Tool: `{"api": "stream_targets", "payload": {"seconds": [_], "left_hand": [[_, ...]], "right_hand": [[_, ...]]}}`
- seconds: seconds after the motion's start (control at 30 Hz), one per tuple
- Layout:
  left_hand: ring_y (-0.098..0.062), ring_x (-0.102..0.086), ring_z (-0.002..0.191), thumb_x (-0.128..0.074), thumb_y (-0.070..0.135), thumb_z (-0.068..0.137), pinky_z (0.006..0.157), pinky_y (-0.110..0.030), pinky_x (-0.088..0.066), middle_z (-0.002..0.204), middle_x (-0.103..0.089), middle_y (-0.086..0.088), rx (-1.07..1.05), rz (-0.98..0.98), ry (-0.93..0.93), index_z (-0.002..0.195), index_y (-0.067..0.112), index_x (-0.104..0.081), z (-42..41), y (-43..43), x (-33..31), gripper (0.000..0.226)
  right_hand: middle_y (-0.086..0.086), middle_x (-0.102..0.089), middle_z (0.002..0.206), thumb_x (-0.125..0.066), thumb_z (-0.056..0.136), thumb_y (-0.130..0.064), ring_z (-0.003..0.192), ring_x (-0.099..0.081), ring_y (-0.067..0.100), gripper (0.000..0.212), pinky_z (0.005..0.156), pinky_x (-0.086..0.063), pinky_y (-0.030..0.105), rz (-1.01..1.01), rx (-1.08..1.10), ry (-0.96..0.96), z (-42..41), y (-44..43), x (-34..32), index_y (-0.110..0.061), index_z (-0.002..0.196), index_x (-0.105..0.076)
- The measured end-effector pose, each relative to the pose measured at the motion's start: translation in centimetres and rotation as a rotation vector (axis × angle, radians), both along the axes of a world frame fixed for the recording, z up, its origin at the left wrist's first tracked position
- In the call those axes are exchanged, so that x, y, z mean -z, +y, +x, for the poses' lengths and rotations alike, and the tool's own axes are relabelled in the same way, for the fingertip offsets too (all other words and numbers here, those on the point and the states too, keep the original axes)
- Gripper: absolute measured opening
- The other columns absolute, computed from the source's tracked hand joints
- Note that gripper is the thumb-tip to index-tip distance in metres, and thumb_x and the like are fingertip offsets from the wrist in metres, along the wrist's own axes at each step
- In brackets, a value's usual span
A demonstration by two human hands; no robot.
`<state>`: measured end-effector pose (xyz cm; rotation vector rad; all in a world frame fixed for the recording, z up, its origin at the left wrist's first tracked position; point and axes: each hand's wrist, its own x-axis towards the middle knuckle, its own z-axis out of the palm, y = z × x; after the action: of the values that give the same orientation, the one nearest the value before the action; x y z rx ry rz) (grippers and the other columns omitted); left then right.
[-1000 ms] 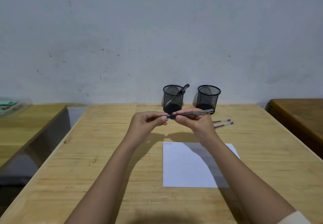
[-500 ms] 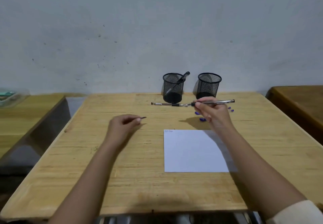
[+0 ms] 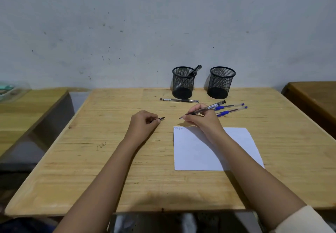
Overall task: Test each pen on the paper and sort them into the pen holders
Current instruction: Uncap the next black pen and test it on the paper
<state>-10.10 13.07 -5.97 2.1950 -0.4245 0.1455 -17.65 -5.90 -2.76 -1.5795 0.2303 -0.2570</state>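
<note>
My right hand (image 3: 201, 119) holds an uncapped black pen (image 3: 209, 108) in a writing grip, its tip just above the top left corner of the white paper (image 3: 236, 141), where small scribbles (image 3: 178, 128) show. My left hand (image 3: 143, 123) pinches the pen's black cap (image 3: 160, 119) against the table. Two blue pens (image 3: 230, 109) lie behind my right hand. Another black pen (image 3: 179, 100) lies in front of the left mesh holder (image 3: 183, 81), which holds one black pen (image 3: 193, 71). The right mesh holder (image 3: 221, 81) looks empty.
The wooden table (image 3: 109, 160) ends at a grey wall behind the holders. A lower bench (image 3: 27, 109) with a clear container (image 3: 9, 91) stands at the left, and a darker wooden table (image 3: 314, 100) at the right.
My hands pulled the cap off the pen and came apart. The right hand turned the pen into a writing grip and lowered it to the paper's corner; the left hand dropped to the table with the cap.
</note>
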Motion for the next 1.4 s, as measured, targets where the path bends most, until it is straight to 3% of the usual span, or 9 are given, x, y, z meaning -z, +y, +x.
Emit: {"api": "stream_targets", "payload": {"seconds": [0.13, 0.23, 0.33, 0.43, 0.57, 0.67, 0.83, 1.4], "left_hand": [[-0.013, -0.057, 0.104, -0.067, 0.02, 0.084, 0.087, -0.02, -0.043, 0.105, -0.062, 0.0, 0.019, -0.064, -0.073, 0.104, 0.009, -0.068, -0.9, -0.3, -0.6, 0.022], [-0.008, -0.058, 0.102, -0.062, 0.02, 0.088, 0.091, -0.024, -0.044, 0.104, -0.066, 0.006, 0.177, -0.071, -0.154, 0.102, 0.013, -0.07, -3.0, -0.6, -0.9, 0.018], [-0.006, -0.057, 0.107, -0.058, 0.028, 0.09, 0.095, -0.029, -0.046, 0.111, -0.067, 0.005, 0.381, 0.088, -0.088, 0.107, 0.017, -0.068, -4.7, -0.9, -0.1, 0.022], [0.003, -0.041, 0.128, -0.058, 0.033, 0.09, 0.105, -0.022, -0.036, 0.135, -0.055, 0.009, 0.39, 0.164, -0.039, 0.121, 0.021, -0.063, -5.1, -1.0, 0.6, 0.033], [0.009, -0.036, 0.129, -0.06, 0.037, 0.088, 0.107, -0.024, -0.036, 0.14, -0.048, 0.013, 0.366, 0.164, -0.025, 0.124, 0.022, -0.059, -5.1, -1.0, 0.7, 0.039], [0.009, -0.037, 0.129, -0.06, 0.036, 0.088, 0.108, -0.025, -0.036, 0.139, -0.048, 0.013, 0.361, 0.149, -0.011, 0.124, 0.023, -0.06, -5.2, -1.1, 0.7, 0.039], [0.009, -0.039, 0.128, -0.061, 0.035, 0.087, 0.108, -0.026, -0.038, 0.138, -0.05, 0.012, 0.366, 0.142, -0.015, 0.122, 0.022, -0.061, -5.0, -1.1, 0.9, 0.037], [0.007, -0.041, 0.127, -0.064, 0.033, 0.086, 0.108, -0.024, -0.037, 0.136, -0.053, 0.01, 0.359, 0.108, 0.018, 0.12, 0.02, -0.063, -5.1, -1.1, 0.7, 0.036]], "right_hand": [[0.014, -0.06, 0.064, -0.067, 0.073, 0.007, 0.053, -0.057, 0.015, 0.017, 0.054, -0.05, 0.021, -0.032, 0.073, -0.004, 0.5, 0.9, 0.2, -0.003, 0.074, -0.054], [0.016, -0.055, 0.059, -0.066, 0.071, 0.01, 0.049, -0.054, 0.018, 0.022, 0.054, -0.049, 0.026, 0.077, 0.105, -0.013, 0.7, 1.2, 0.6, -0.004, 0.065, -0.05], [0.011, -0.048, 0.055, -0.064, 0.071, 0.012, 0.047, -0.049, 0.015, 0.029, 0.052, -0.049, 0.023, 0.122, 0.138, 0.018, 0.8, 1.5, 1.0, -0.008, 0.061, -0.046], [-0.005, -0.046, 0.045, -0.065, 0.069, 0.01, 0.048, -0.047, 0.011, 0.036, 0.047, -0.045, 0.017, 0.025, 0.2, 0.002, 1.0, 1.4, 1.5, -0.013, 0.054, -0.041], [-0.011, -0.039, 0.038, -0.062, 0.064, 0.01, 0.042, -0.041, 0.004, 0.04, 0.045, -0.039, 0.016, -0.06, 0.218, -0.02, 1.3, 1.3, 1.9, -0.015, 0.05, -0.036], [0.001, -0.038, 0.049, -0.063, 0.064, 0.009, 0.047, -0.039, 0.008, 0.036, 0.048, -0.04, 0.018, -0.117, 0.207, -0.032, 1.3, 1.3, 2.0, -0.013, 0.052, -0.037], [0.003, -0.032, 0.048, -0.061, 0.063, 0.012, 0.036, -0.033, 0.001, 0.039, 0.041, -0.035, 0.012, -0.128, 0.192, -0.068, 1.3, 1.4, 2.2, -0.013, 0.051, -0.034], [0.004, -0.033, 0.052, -0.062, 0.063, 0.008, 0.047, -0.035, 0.008, 0.036, 0.045, -0.036, 0.014, -0.172, 0.197, -0.058, 1.7, 1.2, 2.5, -0.013, 0.051, -0.035]]}}
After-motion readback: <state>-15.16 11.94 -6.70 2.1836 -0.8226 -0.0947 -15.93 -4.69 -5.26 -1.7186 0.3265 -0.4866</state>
